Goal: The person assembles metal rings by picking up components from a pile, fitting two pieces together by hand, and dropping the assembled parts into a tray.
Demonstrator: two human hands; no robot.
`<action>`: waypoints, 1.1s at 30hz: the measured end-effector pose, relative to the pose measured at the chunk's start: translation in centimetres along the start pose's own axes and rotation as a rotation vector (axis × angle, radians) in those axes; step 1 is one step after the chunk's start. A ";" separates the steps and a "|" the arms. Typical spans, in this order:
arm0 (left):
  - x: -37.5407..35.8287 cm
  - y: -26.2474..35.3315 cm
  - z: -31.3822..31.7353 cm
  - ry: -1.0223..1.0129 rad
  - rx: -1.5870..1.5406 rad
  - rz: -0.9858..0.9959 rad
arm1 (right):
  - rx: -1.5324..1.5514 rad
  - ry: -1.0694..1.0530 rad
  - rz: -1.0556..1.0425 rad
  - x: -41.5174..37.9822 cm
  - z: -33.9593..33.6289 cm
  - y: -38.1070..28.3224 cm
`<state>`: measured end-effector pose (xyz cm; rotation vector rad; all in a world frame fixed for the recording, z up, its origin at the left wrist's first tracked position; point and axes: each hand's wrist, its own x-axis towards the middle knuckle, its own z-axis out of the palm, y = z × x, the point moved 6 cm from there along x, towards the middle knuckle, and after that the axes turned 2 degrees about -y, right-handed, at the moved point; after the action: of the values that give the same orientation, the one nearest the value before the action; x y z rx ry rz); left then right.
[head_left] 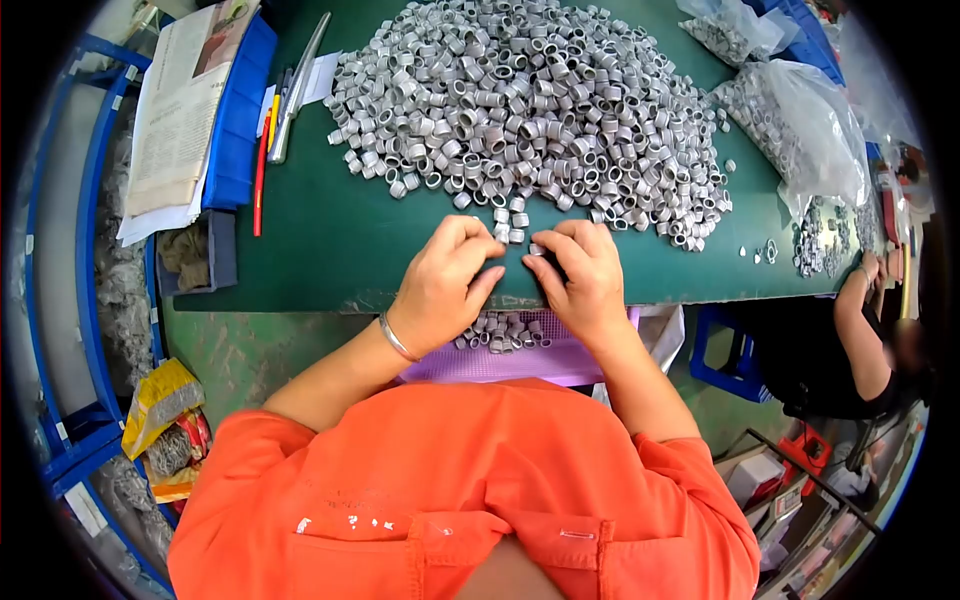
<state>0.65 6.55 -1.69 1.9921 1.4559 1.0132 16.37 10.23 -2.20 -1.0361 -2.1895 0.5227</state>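
Observation:
A big heap of small grey metal rings [520,100] covers the far part of the green table [400,250]. A short line of loose rings [502,222] comes off the heap toward me. My left hand [447,278] is at the left of that line, fingers bent and thumb apart, its fingertips by the nearest rings; nothing shows in its grip. Between the thumb and index finger of my right hand [583,277] is one small metal ring [537,249]. Below the table edge, a purple basket [460,368] holds several more rings.
Plastic bags of rings [800,125] lie at the right. Pens and a long metal tool [300,90] lie left, beside a blue bin [240,120] with papers. Another person's arm [862,330] is at the table's right end, near a blue stool [725,355].

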 end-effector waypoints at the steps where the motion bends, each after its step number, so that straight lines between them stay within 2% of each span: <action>1: 0.0 0.2 0.2 -0.020 0.050 0.062 | -0.001 0.002 -0.003 0.1 0.2 0.2; 3: 0.0 0.4 0.1 0.007 0.035 0.049 | 0.012 0.028 -0.011 0.0 0.0 0.2; 6: 0.1 -0.1 -0.1 0.068 -0.050 -0.100 | 0.139 0.125 0.052 0.0 -0.7 0.3; 11: 0.5 0.2 0.1 -0.004 0.090 -0.022 | 0.441 0.108 0.249 -0.6 0.6 1.2; 13: 0.2 -0.2 -0.1 0.018 -0.088 -0.098 | 0.735 0.174 0.296 -0.7 0.8 1.0; 14: 0.1 0.0 -0.2 0.017 -0.086 -0.106 | 0.788 0.151 0.313 -0.7 0.8 0.9; 15: 0.0 0.1 -0.5 0.013 -0.215 -0.162 | 0.793 0.146 0.317 -0.7 0.7 0.7; 16: 0.0 0.0 -0.4 0.010 -0.346 -0.218 | 0.929 0.133 0.360 -0.8 0.9 0.7; 18: 0.0 0.3 -0.2 0.024 -0.425 -0.198 | 1.275 0.077 0.485 -0.9 1.4 0.3; 20: 0.2 0.5 0.0 0.024 -0.555 -0.166 | 1.382 0.029 0.491 -1.0 1.7 0.1; 22: 0.3 0.6 0.0 0.014 -0.533 -0.146 | 1.558 -0.044 0.554 -1.1 2.1 -0.5; 25: 0.6 1.1 -0.4 0.026 -0.451 -0.077 | 1.530 -0.057 0.548 -1.5 2.5 0.0; 27: 0.9 1.3 -0.8 0.032 -0.347 -0.049 | 1.501 -0.089 0.642 -1.3 2.3 -0.1; 29: 1.0 1.2 -1.1 0.054 -0.328 -0.059 | 1.272 -0.018 0.538 -0.9 2.1 0.6; 31: 1.0 1.0 -1.4 0.059 -0.289 -0.086 | 0.693 0.004 0.317 0.3 0.6 0.4; 33: 1.0 0.6 -1.9 0.085 -0.098 -0.043 | 0.272 0.026 -0.054 1.8 -0.3 -1.3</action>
<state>-0.32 7.24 0.21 1.8617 1.4575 1.1402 15.07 10.88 -0.51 -0.8317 -2.0475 0.7538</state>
